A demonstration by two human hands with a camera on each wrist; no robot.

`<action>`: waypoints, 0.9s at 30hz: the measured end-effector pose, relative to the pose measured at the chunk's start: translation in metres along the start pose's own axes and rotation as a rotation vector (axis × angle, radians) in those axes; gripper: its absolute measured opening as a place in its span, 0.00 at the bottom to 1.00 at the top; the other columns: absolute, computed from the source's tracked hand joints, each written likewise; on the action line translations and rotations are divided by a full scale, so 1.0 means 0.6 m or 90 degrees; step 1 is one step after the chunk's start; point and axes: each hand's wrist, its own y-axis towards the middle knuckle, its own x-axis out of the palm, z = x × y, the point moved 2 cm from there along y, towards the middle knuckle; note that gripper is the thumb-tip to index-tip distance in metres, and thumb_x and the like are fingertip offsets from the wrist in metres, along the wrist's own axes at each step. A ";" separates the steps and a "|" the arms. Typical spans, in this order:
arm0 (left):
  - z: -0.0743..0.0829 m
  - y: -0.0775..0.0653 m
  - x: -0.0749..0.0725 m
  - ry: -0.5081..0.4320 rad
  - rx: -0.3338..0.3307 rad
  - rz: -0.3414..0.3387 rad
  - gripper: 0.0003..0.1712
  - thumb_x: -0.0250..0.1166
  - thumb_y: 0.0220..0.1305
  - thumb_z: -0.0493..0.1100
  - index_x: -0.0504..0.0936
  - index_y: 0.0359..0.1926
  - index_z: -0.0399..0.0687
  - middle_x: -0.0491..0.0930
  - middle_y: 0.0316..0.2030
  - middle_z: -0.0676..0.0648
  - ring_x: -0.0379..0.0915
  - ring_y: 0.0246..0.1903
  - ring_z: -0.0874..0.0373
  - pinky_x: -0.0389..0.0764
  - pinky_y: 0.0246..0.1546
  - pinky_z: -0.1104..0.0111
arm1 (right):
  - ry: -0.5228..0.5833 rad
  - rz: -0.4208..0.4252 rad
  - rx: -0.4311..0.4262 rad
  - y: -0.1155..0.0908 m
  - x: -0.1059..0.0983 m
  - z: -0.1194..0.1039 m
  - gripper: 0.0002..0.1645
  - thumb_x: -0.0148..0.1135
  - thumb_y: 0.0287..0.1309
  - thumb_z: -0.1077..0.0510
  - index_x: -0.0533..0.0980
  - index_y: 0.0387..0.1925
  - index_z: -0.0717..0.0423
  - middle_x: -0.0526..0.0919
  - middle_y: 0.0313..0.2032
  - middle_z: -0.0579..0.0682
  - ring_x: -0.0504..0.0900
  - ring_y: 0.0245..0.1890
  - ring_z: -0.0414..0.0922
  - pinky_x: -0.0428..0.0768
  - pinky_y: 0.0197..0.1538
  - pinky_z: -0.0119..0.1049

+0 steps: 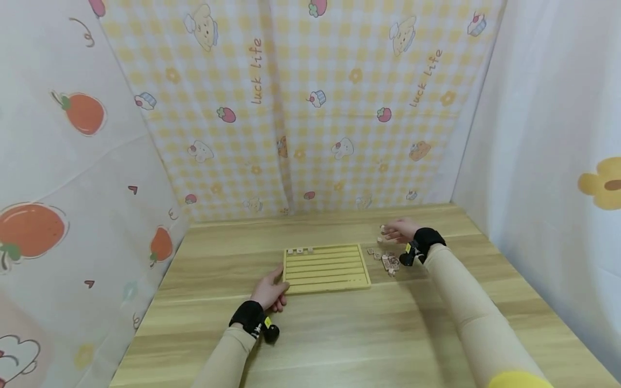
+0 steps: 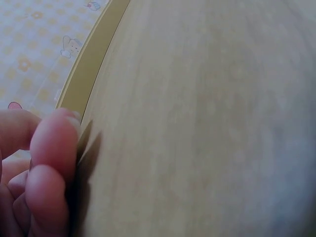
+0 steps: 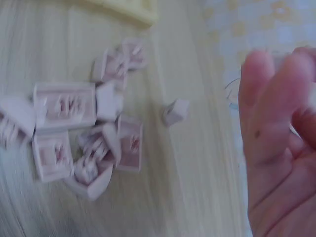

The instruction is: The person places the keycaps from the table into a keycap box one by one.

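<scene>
A yellow tray with long raised rows (image 1: 326, 271) lies on the table, with several keycaps (image 1: 299, 251) at the left of its top row. My left hand (image 1: 269, 290) grips the tray's lower left corner, thumb on the rim and fingers along the side. To the right of the tray, my right hand (image 1: 400, 230) pinches a small pale keycap (image 1: 383, 228) at its fingertips. Below that hand sits a loose pile of pinkish-white keycaps (image 3: 65, 105), some tipped over. One single keycap (image 3: 176, 111) lies apart from the pile, nearer the right hand.
The wood-grain table (image 1: 339, 339) runs back to a yellow checked cloth (image 1: 310, 129). White printed cloth walls (image 1: 82, 161) stand at the left and right sides. A small camera (image 1: 271, 334) is strapped to the left wrist, another camera (image 1: 408, 254) to the right.
</scene>
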 end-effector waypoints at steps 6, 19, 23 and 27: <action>-0.007 -0.003 0.000 0.020 0.002 0.006 0.39 0.58 0.69 0.41 0.51 0.75 0.42 0.77 0.13 0.46 0.71 0.08 0.60 0.71 0.09 0.71 | 0.145 -0.057 -0.026 0.007 0.020 0.003 0.34 0.45 0.70 0.62 0.50 0.71 0.74 0.83 0.41 0.48 0.84 0.34 0.36 0.76 0.28 0.25; -0.009 0.001 0.003 0.015 0.011 -0.006 0.40 0.58 0.69 0.42 0.50 0.76 0.43 0.77 0.13 0.46 0.71 0.09 0.60 0.72 0.10 0.70 | 0.191 -0.060 -0.016 0.034 0.036 0.010 0.36 0.55 0.66 0.65 0.53 0.68 0.76 0.84 0.39 0.51 0.84 0.35 0.39 0.82 0.37 0.29; -0.007 0.005 0.000 0.014 0.009 -0.005 0.40 0.57 0.70 0.43 0.49 0.76 0.43 0.76 0.13 0.46 0.71 0.09 0.60 0.71 0.10 0.71 | 0.206 -0.077 -0.022 0.023 0.046 -0.010 0.36 0.51 0.68 0.67 0.49 0.70 0.76 0.82 0.42 0.54 0.84 0.39 0.39 0.79 0.50 0.35; -0.009 0.005 0.000 0.014 0.005 -0.003 0.39 0.57 0.70 0.43 0.50 0.76 0.44 0.77 0.13 0.46 0.71 0.09 0.60 0.71 0.10 0.70 | 0.203 -0.083 -0.020 0.018 0.051 -0.015 0.34 0.49 0.69 0.68 0.50 0.70 0.75 0.82 0.45 0.55 0.84 0.42 0.40 0.75 0.56 0.40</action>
